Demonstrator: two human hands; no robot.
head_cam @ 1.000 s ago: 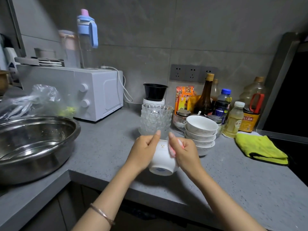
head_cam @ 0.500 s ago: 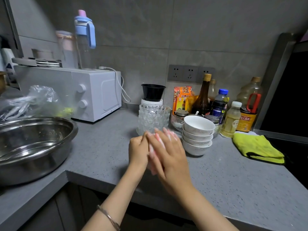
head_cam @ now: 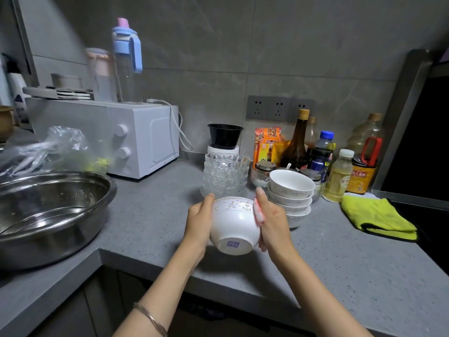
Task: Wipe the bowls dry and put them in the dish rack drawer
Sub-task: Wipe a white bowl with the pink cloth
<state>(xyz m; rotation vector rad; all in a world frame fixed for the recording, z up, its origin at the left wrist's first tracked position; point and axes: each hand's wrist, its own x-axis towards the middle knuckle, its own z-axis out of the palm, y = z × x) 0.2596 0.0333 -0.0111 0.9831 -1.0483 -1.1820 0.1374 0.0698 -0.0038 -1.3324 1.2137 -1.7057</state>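
Wiping one right now: left hand point(head_cam: 198, 222) grips a white bowl point(head_cam: 233, 222) tipped base-toward-me above the near edge of the surface point(head_cam: 340, 263), and right hand point(head_cam: 272, 222) clamps a pink cloth point(head_cam: 258, 212) on its right side. White stack point(head_cam: 291, 190) to the right and glass bowls point(head_cam: 227, 173) behind are waiting. No dish rack drawer in view, so I'd guess most is left.
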